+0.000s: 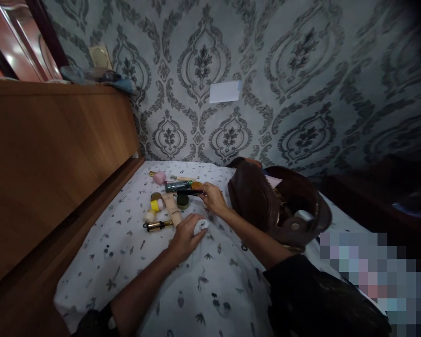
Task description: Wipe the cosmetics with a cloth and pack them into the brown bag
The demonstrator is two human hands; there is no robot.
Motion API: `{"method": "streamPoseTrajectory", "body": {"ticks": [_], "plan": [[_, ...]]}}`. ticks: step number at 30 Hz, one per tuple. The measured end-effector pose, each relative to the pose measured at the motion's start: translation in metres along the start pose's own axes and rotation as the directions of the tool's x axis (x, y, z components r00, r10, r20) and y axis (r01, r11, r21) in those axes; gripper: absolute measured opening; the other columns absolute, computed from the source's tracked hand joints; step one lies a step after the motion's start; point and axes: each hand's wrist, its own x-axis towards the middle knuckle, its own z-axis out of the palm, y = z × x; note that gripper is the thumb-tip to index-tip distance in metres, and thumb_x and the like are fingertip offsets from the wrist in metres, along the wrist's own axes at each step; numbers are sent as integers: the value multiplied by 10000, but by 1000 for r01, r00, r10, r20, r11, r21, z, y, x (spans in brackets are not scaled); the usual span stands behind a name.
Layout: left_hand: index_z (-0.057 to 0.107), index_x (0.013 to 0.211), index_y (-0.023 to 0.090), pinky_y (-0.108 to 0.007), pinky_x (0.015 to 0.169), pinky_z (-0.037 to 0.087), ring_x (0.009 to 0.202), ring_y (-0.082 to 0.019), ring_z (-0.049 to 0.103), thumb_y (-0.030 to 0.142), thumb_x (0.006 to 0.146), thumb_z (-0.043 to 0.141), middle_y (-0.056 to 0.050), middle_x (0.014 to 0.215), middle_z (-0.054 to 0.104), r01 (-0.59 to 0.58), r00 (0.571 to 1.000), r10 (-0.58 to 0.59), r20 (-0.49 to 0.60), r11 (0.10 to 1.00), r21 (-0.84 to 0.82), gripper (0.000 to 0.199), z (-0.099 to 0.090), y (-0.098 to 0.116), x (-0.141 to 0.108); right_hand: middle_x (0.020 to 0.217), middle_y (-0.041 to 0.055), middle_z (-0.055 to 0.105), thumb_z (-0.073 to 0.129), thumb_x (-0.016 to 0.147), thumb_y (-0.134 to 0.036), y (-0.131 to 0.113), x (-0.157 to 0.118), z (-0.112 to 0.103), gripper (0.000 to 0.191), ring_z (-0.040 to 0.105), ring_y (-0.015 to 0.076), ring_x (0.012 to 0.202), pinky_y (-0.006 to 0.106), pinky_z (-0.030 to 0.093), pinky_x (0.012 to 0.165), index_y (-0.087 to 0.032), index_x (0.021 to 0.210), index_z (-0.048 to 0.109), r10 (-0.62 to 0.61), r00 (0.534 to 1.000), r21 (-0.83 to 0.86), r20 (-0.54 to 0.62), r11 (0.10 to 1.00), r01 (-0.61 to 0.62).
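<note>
My left hand [185, 238] is closed on a crumpled white cloth [201, 226], beside a beige tube [171, 209] lying on the patterned sheet [126, 262]. In my right hand [213, 197] is a slim black item [188, 192], its end pointing left over the cosmetics. Around it lie a dark green bottle [177, 186], a round dark jar [183, 201] and a pink item [159, 177]. Further left are a yellow-banded container [156, 205], a small cream jar [149, 216] and a black and gold tube [158, 226].
A brown handbag [254, 196] stands open to the right of my right hand. A wooden furniture panel [56, 164] borders the left side. The patterned wall [203, 126] rises behind the sheet, with a white paper [225, 91] on it.
</note>
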Motion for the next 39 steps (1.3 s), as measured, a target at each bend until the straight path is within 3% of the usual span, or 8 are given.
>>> {"method": "streamPoseTrajectory", "body": {"ticks": [4,9,13,18,21,26,33,39], "plan": [[584,1051,182,-309,830,456,920,-207,584,309,947,534,-59,970,620,2,996,-4,-89,1000,-19,171,-3,2,1,952,81,708,596,877,-196,-5,-16,-6,234,644,213,908,283,477,828,-178,1046,756,-70,997,83,-34,994,73],[543,1144,176,-337,897,463,993,-215,582,334,984,467,-81,1043,593,7,975,-1,-221,1000,27,238,-12,8,0,924,114,701,502,912,-267,-7,-54,-10,273,649,242,849,316,506,750,-159,1014,731,16,983,212,-184,977,24],[461,1294,163,-387,1002,424,1155,-246,541,312,1003,412,-140,1203,554,-147,943,212,-256,957,251,330,-15,15,-5,713,66,648,526,879,-397,-7,-100,-9,311,589,211,615,308,482,578,-152,933,710,114,979,445,-172,895,-26],[426,1333,134,-424,972,415,1114,-270,573,300,995,426,-162,1205,596,-349,913,408,9,770,535,377,-2,27,-19,586,-4,572,619,747,-379,-5,-144,4,220,515,160,564,277,447,570,-185,643,625,38,999,705,-15,709,-16],[448,1289,125,-443,950,417,1041,-262,602,301,985,465,-132,1130,630,-361,932,289,218,722,590,352,9,32,-26,580,-9,578,637,693,-364,2,-156,11,229,519,153,591,264,442,590,-172,574,595,-1,1000,716,8,698,-5],[534,1080,161,-454,928,420,954,-261,596,345,991,459,-79,971,628,-338,932,130,337,641,689,217,12,28,-31,546,-21,578,669,715,-338,16,-164,13,210,503,129,546,232,390,543,-166,595,655,-5,999,661,43,750,-25],[558,985,160,-377,852,447,944,-251,547,340,1001,430,-88,963,601,-417,897,147,418,599,684,221,-30,4,-35,791,56,744,663,791,-330,19,-167,10,214,650,186,707,276,477,654,-177,885,780,-87,994,587,62,809,34],[552,1004,172,-384,829,462,952,-259,542,298,981,469,-90,977,588,-311,929,61,366,666,678,152,-67,-13,-50,652,25,669,681,778,-343,21,-169,9,239,565,145,587,254,425,564,-155,891,777,-52,994,630,97,776,-21]]}}
